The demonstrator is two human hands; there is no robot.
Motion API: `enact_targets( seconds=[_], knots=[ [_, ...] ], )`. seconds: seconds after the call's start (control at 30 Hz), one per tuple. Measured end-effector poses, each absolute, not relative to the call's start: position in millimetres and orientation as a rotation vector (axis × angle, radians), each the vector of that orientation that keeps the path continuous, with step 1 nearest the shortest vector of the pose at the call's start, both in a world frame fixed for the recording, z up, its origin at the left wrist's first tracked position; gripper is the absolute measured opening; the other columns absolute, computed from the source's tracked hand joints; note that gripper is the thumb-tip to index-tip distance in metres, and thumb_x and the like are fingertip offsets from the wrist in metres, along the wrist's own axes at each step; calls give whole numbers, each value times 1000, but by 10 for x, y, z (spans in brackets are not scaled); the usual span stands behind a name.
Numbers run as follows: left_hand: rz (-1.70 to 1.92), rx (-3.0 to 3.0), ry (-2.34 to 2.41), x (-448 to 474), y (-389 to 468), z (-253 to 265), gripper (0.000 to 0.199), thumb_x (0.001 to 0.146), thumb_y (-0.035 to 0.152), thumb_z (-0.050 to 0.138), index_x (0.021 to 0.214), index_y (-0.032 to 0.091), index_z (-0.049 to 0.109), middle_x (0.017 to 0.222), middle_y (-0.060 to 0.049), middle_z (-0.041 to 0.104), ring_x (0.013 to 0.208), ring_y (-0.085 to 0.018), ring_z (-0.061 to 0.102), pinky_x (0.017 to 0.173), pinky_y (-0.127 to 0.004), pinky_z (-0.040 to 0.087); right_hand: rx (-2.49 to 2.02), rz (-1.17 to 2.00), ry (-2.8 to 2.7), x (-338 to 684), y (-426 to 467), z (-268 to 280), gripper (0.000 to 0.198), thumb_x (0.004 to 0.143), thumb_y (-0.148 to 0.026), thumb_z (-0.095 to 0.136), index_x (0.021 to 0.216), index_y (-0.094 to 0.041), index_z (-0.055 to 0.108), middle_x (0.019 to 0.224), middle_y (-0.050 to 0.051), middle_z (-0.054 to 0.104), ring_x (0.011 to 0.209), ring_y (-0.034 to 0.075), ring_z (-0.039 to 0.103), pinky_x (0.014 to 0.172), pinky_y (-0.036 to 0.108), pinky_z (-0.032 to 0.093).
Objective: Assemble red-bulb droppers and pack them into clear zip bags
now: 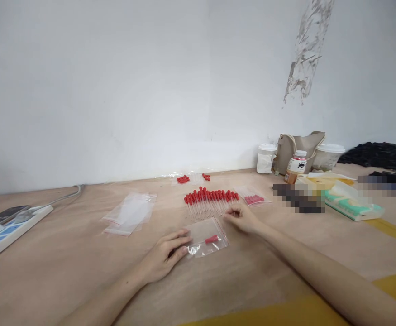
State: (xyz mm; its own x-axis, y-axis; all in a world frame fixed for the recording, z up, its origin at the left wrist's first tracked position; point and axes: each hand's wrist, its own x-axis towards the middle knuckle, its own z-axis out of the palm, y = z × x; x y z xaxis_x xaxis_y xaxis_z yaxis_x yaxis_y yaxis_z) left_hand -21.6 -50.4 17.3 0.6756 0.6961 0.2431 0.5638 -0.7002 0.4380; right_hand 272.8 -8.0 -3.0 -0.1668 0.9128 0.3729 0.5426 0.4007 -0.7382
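Note:
A small clear zip bag point(201, 231) lies on the table, with one red-bulbed dropper point(211, 239) inside it. My left hand point(165, 253) holds the bag's left edge, thumb and fingertips on the plastic. Just past the bag's upper right corner, my right hand point(241, 218) has thumb and fingers curled together in a pinch; whatever is between them is too small to make out. Behind the bag, a row of droppers point(211, 195) lies side by side, red bulbs pointing away from me and thin clear stems towards me. The right hand is close to the row's right end.
Flat zip bags point(130, 213) are stacked at left, beyond them a power strip point(11, 235). Loose red bulbs point(183, 179) lie by the wall, and a bag of pinkish-red pieces point(254, 199) right of the droppers. A bottle point(296, 167), lidded cups point(266, 158) and a tissue pack point(352, 201) stand at right.

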Motion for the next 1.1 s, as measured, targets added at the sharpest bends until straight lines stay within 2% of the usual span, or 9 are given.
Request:
enact_targets(
  seconds=[0.1, 0.23, 0.33, 0.47, 0.57, 0.7, 0.83, 1.0, 1.1],
  knots=[
    [570, 2558, 999, -315, -491, 203, 32, 86, 36, 42, 115, 28, 53, 128, -2, 45, 116, -21, 42, 95, -36, 36, -1555, 330, -1695, 2930, 197, 61, 15, 68, -28, 54, 68, -15, 62, 61, 2, 60, 57, 13, 51, 54, 23, 37],
    [480, 2574, 964, -406, -462, 178, 33, 84, 37, 46, 116, 30, 52, 128, -2, 45, 115, -22, 42, 96, -37, 36, -1779, 162, -1496, 3043, 563, 147, 20, 65, -30, 55, 77, -14, 61, 74, 7, 62, 70, 17, 55, 61, 25, 38],
    [442, 2585, 932, -405, -449, 153, 34, 85, 36, 45, 118, 31, 50, 128, -2, 45, 117, -22, 40, 98, -39, 32, -1862, 178, -1411, 3015, 766, 122, 25, 62, -34, 56, 74, -13, 62, 77, 12, 62, 73, 20, 56, 61, 27, 38],
    [430, 2590, 873, -373, -449, 164, 34, 86, 34, 43, 120, 30, 49, 129, -3, 45, 118, -22, 39, 99, -40, 31, -1919, 279, -1364, 2972, 906, 56, 17, 56, -32, 61, 56, -15, 60, 64, 11, 61, 65, 21, 56, 56, 27, 36],
    [446, 2593, 862, -365, -453, 174, 33, 86, 34, 43, 119, 30, 50, 128, -2, 46, 119, -22, 38, 99, -40, 31, -1919, 334, -1311, 2980, 912, 90, 15, 57, -30, 60, 52, -15, 59, 57, 9, 60, 59, 20, 55, 53, 27, 35],
    [470, 2585, 861, -372, -446, 162, 35, 86, 34, 43, 121, 30, 48, 128, -2, 45, 118, -21, 39, 99, -40, 31, -1829, 396, -1277, 3009, 767, 284, 25, 66, -37, 52, 54, -16, 57, 52, 6, 57, 51, 16, 52, 48, 26, 33],
    [461, 2594, 857, -376, -429, 148, 34, 86, 33, 43, 120, 30, 48, 128, -1, 45, 118, -21, 39, 99, -40, 30, -1608, 550, -1287, 2978, 442, 405, 34, 74, -47, 41, 70, -17, 55, 58, 3, 57, 44, 10, 46, 43, 23, 33],
    [449, 2598, 849, -371, -423, 155, 33, 87, 33, 43, 119, 31, 49, 128, -1, 45, 119, -21, 38, 99, -39, 30, -1144, 760, -1119, 2849, 11, 180, 42, 64, -49, 56, 90, -18, 44, 62, -2, 55, 43, 8, 43, 42, 21, 33],
    [441, 2599, 855, -369, -423, 159, 33, 87, 33, 42, 119, 31, 49, 128, -1, 45, 119, -21, 38, 99, -40, 30, -1097, 773, -1059, 2789, -119, 21, 43, 64, -51, 56, 90, -19, 43, 65, -2, 54, 45, 7, 42, 43, 21, 33]
  ],
)
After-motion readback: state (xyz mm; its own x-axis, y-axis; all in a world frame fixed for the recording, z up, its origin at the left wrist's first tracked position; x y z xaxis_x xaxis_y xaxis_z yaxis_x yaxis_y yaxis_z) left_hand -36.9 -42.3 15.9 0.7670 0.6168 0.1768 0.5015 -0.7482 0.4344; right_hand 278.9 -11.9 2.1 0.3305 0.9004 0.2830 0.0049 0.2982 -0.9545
